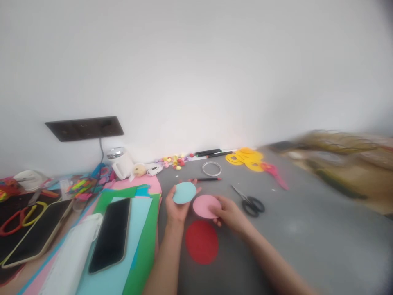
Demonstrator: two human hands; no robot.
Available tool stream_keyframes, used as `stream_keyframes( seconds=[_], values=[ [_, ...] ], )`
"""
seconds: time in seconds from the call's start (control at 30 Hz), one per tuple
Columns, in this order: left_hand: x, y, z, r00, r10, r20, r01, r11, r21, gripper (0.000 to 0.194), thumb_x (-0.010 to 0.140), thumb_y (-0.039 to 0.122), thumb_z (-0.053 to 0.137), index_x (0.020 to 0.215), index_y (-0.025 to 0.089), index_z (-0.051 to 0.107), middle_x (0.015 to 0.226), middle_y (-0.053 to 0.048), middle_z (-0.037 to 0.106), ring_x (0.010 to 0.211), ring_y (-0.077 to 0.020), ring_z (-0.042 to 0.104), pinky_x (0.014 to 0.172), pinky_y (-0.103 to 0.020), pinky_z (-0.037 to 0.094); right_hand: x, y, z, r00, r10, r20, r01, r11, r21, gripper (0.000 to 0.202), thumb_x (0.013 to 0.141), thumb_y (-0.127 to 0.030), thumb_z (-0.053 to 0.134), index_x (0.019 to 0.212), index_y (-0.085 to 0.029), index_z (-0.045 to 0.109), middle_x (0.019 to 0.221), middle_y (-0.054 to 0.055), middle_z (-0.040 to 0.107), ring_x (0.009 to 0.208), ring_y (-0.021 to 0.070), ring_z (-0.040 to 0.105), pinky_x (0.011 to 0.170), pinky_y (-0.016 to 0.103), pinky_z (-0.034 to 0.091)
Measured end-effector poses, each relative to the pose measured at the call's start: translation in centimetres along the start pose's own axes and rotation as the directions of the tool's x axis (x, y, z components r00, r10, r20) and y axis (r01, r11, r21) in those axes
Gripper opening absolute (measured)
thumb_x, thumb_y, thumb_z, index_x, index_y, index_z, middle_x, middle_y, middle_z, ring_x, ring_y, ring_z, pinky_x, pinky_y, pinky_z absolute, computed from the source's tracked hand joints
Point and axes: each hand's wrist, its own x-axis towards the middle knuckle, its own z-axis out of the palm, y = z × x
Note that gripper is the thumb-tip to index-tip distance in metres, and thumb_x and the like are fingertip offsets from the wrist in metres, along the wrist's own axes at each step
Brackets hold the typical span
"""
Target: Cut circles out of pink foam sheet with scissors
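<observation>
My left hand [178,209] holds a light blue paper circle [184,193] over its palm, with the thumb at the left edge and fingertips showing past the far side. Close beside it, my right hand [227,213] pinches a pink paper circle [205,206] by its right side, thumb on top and fingers beneath. The two circles are near each other at about the same height. Below them a larger red paper circle [202,242] lies flat on the grey table [291,246].
Black scissors [252,205] lie right of my right hand. Farther back are a silver ring [211,168], markers [208,152], yellow paper rings [245,157] and pink scissors [276,176]. Coloured sheets [143,246] with a phone [111,235] on top cover the left.
</observation>
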Motion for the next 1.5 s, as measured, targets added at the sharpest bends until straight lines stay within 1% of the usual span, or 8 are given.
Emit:
stream_keyframes(
  seconds=[0.4, 0.6, 0.7, 0.8, 0.87, 1.03, 1.2, 1.5],
  values=[
    [0.3, -0.1, -0.3, 0.987, -0.130, 0.093, 0.120, 0.987, 0.110, 0.055, 0.083, 0.030, 0.044, 0.131, 0.003, 0.045, 0.125, -0.021, 0.058, 0.122, -0.0334, 0.049, 0.105, -0.050, 0.032, 1.5, -1.7, 4.1, 0.950, -0.199, -0.240, 0.164, 0.974, -0.157, 0.034, 0.089, -0.043, 0.035, 0.101, -0.017, 0.053, 0.050, -0.004, 0.054, 0.041, 0.0134, 0.052, 0.045, 0.024, 0.043],
    [0.3, 0.0, -0.5, 0.994, -0.107, 0.035, 0.101, 0.984, 0.147, 0.054, 0.083, 0.029, 0.045, 0.134, 0.012, 0.043, 0.121, -0.017, 0.061, 0.114, -0.0300, 0.056, 0.100, -0.047, 0.038, 2.9, -2.2, 5.7, 0.952, -0.239, -0.192, 0.186, 0.948, -0.257, 0.051, 0.092, -0.053, 0.020, 0.096, -0.016, 0.055, 0.075, 0.006, 0.064, 0.063, 0.0191, 0.061, 0.056, 0.027, 0.045],
    [0.5, 0.2, -0.7, 0.994, -0.106, -0.003, 0.105, 0.984, 0.147, 0.055, 0.082, 0.029, 0.048, 0.134, 0.014, 0.043, 0.119, -0.017, 0.062, 0.112, -0.0296, 0.057, 0.100, -0.046, 0.038, 3.3, -2.6, 5.6, 0.953, -0.275, -0.125, 0.191, 0.870, -0.455, 0.053, 0.091, -0.047, 0.030, 0.131, -0.012, 0.036, 0.118, 0.015, 0.059, 0.093, 0.0259, 0.063, 0.073, 0.031, 0.046],
    [0.5, 0.2, -0.7, 0.996, -0.087, 0.019, 0.085, 0.992, 0.088, 0.051, 0.082, 0.031, 0.048, 0.131, 0.018, 0.045, 0.119, -0.016, 0.061, 0.115, -0.0322, 0.055, 0.099, -0.050, 0.038, 2.6, -2.9, 4.9, 0.967, -0.236, -0.094, 0.126, 0.768, -0.628, 0.069, 0.088, -0.047, 0.041, 0.142, -0.011, 0.016, 0.127, 0.019, 0.052, 0.097, 0.0291, 0.062, 0.073, 0.034, 0.046],
    [0.4, 0.2, -0.5, 0.997, -0.064, 0.037, 0.063, 0.997, 0.035, 0.046, 0.082, 0.033, 0.049, 0.126, 0.022, 0.049, 0.116, -0.015, 0.061, 0.118, -0.0362, 0.051, 0.096, -0.057, 0.037, 1.4, -2.8, 4.1, 0.962, -0.224, -0.155, 0.049, 0.701, -0.711, 0.066, 0.086, -0.047, 0.047, 0.139, -0.014, 0.026, 0.118, 0.017, 0.057, 0.091, 0.0279, 0.064, 0.068, 0.033, 0.047],
    [0.1, 0.0, -0.1, 0.999, -0.022, 0.033, 0.022, 1.000, 0.021, 0.035, 0.081, 0.043, 0.054, 0.113, 0.029, 0.057, 0.110, -0.011, 0.063, 0.120, -0.0398, 0.048, 0.091, -0.068, 0.033, -2.5, -1.1, 2.5, 0.982, -0.175, 0.071, 0.133, 0.376, -0.917, 0.050, 0.059, -0.034, 0.080, 0.102, -0.016, 0.060, 0.105, 0.013, 0.060, 0.095, 0.0310, 0.058, 0.072, 0.037, 0.049],
    [-0.3, -0.1, 0.3, 0.999, -0.036, 0.010, 0.035, 0.998, 0.044, 0.038, 0.080, 0.047, 0.054, 0.112, 0.026, 0.058, 0.115, -0.013, 0.061, 0.120, -0.0363, 0.049, 0.093, -0.063, 0.036, -4.2, -1.9, 3.8, 0.958, -0.024, 0.287, 0.281, 0.294, -0.914, 0.082, 0.042, -0.028, 0.089, 0.116, -0.016, 0.054, 0.117, 0.012, 0.055, 0.104, 0.0325, 0.052, 0.082, 0.043, 0.049],
    [-0.5, 0.0, 0.4, 0.999, -0.036, 0.011, 0.036, 0.999, 0.026, 0.032, 0.082, 0.040, 0.053, 0.107, 0.021, 0.060, 0.111, -0.013, 0.063, 0.120, -0.0364, 0.049, 0.096, -0.060, 0.037, -3.4, -3.3, 5.6, 0.976, 0.105, 0.190, 0.169, 0.181, -0.969, 0.068, 0.034, -0.012, 0.086, 0.095, -0.013, 0.057, 0.104, 0.016, 0.054, 0.098, 0.0340, 0.053, 0.077, 0.043, 0.049]
  ],
)
